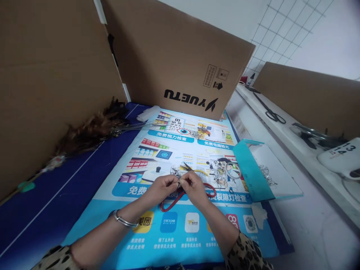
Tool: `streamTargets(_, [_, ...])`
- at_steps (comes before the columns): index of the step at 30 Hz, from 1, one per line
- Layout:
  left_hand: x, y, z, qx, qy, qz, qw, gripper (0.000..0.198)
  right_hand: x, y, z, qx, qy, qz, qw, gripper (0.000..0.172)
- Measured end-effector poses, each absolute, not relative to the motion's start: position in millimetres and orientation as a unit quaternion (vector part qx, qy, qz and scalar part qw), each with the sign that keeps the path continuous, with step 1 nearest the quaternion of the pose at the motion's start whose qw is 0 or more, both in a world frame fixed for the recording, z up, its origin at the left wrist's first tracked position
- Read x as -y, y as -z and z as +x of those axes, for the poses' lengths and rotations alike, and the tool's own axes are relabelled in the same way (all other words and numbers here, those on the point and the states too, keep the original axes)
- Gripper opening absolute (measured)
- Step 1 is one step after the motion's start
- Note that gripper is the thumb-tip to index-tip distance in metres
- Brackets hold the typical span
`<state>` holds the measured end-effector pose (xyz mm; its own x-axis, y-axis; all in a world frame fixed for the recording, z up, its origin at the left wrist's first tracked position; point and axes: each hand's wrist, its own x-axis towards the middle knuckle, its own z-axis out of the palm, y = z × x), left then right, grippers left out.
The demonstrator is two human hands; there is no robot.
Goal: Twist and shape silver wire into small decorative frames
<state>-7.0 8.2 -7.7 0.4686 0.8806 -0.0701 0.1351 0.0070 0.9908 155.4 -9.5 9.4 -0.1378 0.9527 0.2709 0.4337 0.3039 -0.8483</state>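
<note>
My left hand (pixel 165 186) and my right hand (pixel 194 187) meet over a printed poster sheet (pixel 174 258), fingertips pinched together. Between them is something small and dark that I cannot make out. Under the hands lie scissors with red handles (pixel 169 204), partly covered by my right hand. Just beyond the fingers is a tool with yellow handles (pixel 200 171) and dark pointed jaws. Tangled thin wire pieces (pixel 176 170) lie beside it. A larger wire tangle (pixel 221 175) spreads to the right, next to a round ring, perhaps a tape roll (pixel 233 170).
A white box with a teal flap (pixel 249 172) holds more wire pieces (pixel 267 175) at the right. Brown feathers on stems (pixel 92 131) lie left. Cardboard panels (pixel 180 56) enclose the back and left. Black scissors (pixel 272 114) and a white mug (pixel 339 157) stand on the right ledge.
</note>
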Motion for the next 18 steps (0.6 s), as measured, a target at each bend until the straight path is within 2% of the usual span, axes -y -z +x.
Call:
streamTargets(11, [-7.7,1.9,-13.3,-0.388,-0.294,0.673,0.557,0.019,11.3,-12.7,154.5,0.663,-0.390,-0.487,0.414,0.012])
streamTargets(18, [-9.0,-2.6,-12.3,-0.415,-0.290,0.695,0.511,0.019,11.9,-10.7,152.3,0.732,-0.244,-0.491,0.405,0.017])
